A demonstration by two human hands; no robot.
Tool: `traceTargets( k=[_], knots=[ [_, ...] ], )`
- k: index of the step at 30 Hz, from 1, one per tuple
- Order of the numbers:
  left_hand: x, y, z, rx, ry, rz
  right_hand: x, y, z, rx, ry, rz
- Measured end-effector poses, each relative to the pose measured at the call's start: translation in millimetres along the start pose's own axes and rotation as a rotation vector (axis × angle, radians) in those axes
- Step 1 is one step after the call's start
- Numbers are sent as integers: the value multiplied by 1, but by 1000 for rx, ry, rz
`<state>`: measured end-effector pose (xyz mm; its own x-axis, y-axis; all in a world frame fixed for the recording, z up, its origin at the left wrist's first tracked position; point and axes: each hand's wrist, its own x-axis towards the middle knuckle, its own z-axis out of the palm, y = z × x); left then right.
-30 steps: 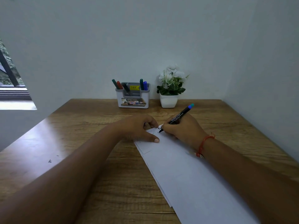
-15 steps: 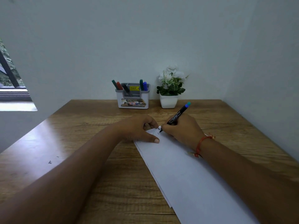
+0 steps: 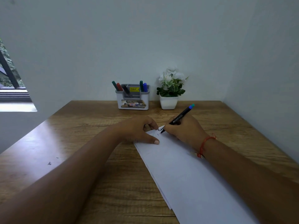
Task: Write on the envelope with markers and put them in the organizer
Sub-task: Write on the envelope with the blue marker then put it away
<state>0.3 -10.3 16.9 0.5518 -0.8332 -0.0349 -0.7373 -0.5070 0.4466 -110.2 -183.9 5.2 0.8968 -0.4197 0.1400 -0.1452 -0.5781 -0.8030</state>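
So the black marker (image 3: 178, 118) is being gripped in the right hand (image 3: 184, 129), with its tip being pressed onto the far end of the white envelope (image 3: 186, 168), right where a few dark scribbles are showing. The envelope is being laid out from the middle of the bench (image 3: 77, 143) toward the near right corner. It's being pinned down by the left hand (image 3: 137, 130), thumb flat on the paper and fingertips down at the far end, nothing being grasped in that grip. The organizer (image 3: 133, 102) is being propped at the far edge, with green, red, black and blue markers (image 3: 119, 86) being stored inside, and a white flower pot (image 3: 168, 102) is parked just to its right.
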Motion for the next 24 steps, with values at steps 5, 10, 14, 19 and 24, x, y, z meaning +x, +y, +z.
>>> traceTargets(
  k=[5, 10, 14, 19, 24],
  knots=[
    [0, 1, 0, -14, 7, -6, 0, -1, 0, -24, -27, -7],
    [-1, 1, 0, -4, 1, -2, -2, -1, -1, -29, -8, -1],
    [0, 0, 0, -17, 1, -4, -1, -1, 0, -37, -12, -12],
    [0, 1, 0, -7, -5, -11, -1, -2, 0, -68, 4, -12],
    [0, 0, 0, -15, 3, -7, -2, -2, 0, -42, 22, -13]
  ],
)
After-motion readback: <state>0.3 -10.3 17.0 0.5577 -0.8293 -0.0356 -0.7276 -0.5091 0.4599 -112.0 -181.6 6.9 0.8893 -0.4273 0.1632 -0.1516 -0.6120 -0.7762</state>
